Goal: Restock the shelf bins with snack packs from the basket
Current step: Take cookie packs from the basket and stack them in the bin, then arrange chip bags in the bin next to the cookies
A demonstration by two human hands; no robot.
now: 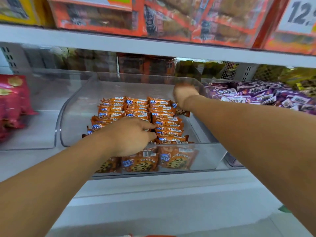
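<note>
Clear bin [203, 156]: sat mid-frame on the white shelf [153, 190], partly filled.
Orange snack packs [164, 122]: stood in rows inside the clear bin, some showing through its front wall.
Left hand [130, 135]: lay over the front rows at centre, fingers bent and pressing down among the packs.
Right hand [185, 94]: reached the bin's back right corner, blurred; finger state could not be told.
Purple packs [259, 96]: filled the neighbouring bin at right.
Red packs [13, 103]: sat at left edge.
</note>
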